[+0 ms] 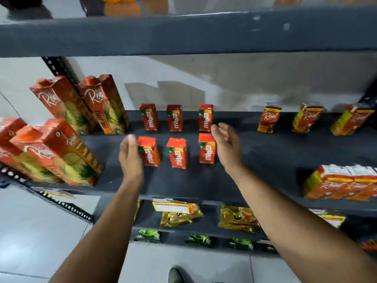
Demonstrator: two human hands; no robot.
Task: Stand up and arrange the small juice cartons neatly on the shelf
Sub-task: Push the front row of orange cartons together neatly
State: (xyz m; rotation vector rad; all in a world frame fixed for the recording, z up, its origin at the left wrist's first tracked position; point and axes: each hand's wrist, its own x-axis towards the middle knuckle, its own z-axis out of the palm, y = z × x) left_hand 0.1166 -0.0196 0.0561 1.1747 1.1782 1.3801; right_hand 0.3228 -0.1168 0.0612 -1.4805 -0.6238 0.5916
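Observation:
Several small red juice cartons stand upright in two rows of three on the dark shelf [265, 160]. The front row has a left carton [150, 153], a middle carton [177, 153] and a right carton [206, 150]. The back row [175, 118] stands behind them. My left hand [130, 158] is flat and open, just left of the front left carton. My right hand [225, 144] is open beside the front right carton. Neither hand holds anything.
Tall pineapple juice cartons [98, 105] stand at the shelf's left. Small Real cartons [307, 119] stand at the back right, and a multipack [342, 184] lies at the front right. An upper shelf edge [183, 35] hangs overhead. Snack packets [179, 213] lie on lower shelves.

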